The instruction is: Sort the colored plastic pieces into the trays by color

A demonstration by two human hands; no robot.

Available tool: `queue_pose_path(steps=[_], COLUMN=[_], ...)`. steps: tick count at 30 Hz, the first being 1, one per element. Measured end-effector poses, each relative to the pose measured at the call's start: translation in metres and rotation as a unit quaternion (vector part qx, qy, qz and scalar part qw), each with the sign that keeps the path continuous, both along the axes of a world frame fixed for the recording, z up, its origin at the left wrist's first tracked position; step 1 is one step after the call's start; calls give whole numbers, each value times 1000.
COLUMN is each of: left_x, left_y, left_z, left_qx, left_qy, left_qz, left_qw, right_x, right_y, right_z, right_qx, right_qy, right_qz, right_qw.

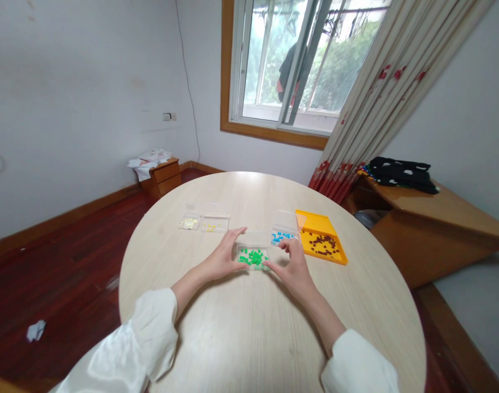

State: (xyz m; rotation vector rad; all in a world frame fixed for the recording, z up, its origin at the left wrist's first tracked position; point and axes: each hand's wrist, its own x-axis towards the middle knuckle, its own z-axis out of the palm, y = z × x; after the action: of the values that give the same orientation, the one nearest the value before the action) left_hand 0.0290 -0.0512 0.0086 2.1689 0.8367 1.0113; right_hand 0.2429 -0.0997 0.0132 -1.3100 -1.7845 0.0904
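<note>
A small clear plastic box (255,268) with green toy-brick-like pieces (253,256) in it sits in front of me on the table, between my hands. My left hand (224,258) grips its left side, thumb at the near corner and fingers reaching toward the back. On the opposite side my right hand (293,270) has its thumb against the near right corner, with the fingers curled above. Just behind the right fingers is a clear box with blue pieces (281,236), partly hidden by that hand. The clear lid (255,238) of the green box appears raised behind it.
An open yellow case (321,222) with dark brown pieces (325,244) lies at right. Two clear boxes, one with pale pieces (189,223) and one with a few yellow pieces (211,226), stand at left. All rest on a round wooden table (237,338).
</note>
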Motion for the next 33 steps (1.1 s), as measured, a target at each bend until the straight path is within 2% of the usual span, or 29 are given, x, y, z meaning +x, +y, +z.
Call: queue_pose_path(steps=[2,4,10,13,17,20,27,33], left_x=[0,-1,-5,-6,-7,-7,-5,-4], left_y=[-3,-6,-13,-14,-14,-13,-10,-10], left_z=[2,4,9,9,9,7,4,8], left_qx=[1,0,-1,-6,-9,3,40,66], left_qy=[5,9,69,88,114,128,147,149], left_qz=[-22,-36,-85,-92,-87,-76,-55,-20], left_qw=[1000,999,994,992,990,989,987,986], right_x=[2,3,6,7,4,2,0,-2], right_y=[-1,-2,-3,-6,-9,-8,-1,-1], right_z=[0,-2,-10,-9,-5,-6,-20,-19], right_qx=[48,48,-51,-123,-184,-177,-121,-87], right_qy=[-17,-51,-110,-104,-86,-90,-108,-115], right_qz=[-21,-8,69,117,142,147,142,133], right_qw=[998,998,990,980,969,969,976,981])
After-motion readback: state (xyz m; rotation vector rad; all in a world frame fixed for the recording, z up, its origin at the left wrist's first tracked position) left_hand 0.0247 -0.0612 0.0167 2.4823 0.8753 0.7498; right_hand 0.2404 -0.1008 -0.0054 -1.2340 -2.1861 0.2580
